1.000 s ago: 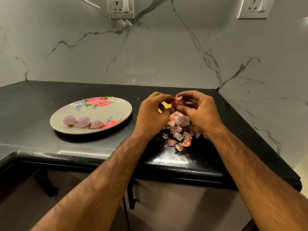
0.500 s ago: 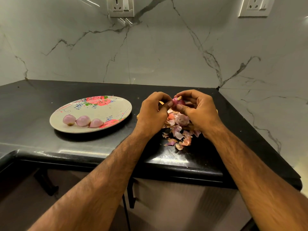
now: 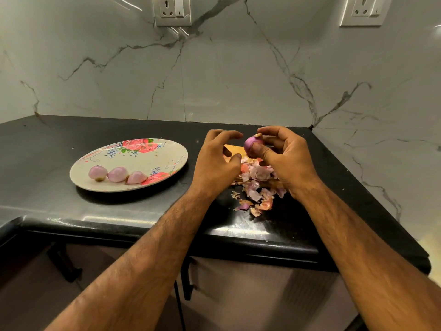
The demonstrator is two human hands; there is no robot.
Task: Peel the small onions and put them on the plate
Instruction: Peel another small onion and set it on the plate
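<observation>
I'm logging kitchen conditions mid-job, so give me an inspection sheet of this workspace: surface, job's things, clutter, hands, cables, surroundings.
Surface: black countertop, glossy, with a rounded front edge.
Job's things: floral plate holding three peeled onions in a row; one purple onion held above the peels.
Clutter: pile of onion peels on the counter under the hands; an orange item behind them, partly hidden, unidentified.
Hands: right hand pinches the purple onion; left hand beside it, fingers curved, holding nothing, not touching it.
Cables: nothing seen.
Surroundings: marble wall, two wall sockets, cabinet below.
</observation>
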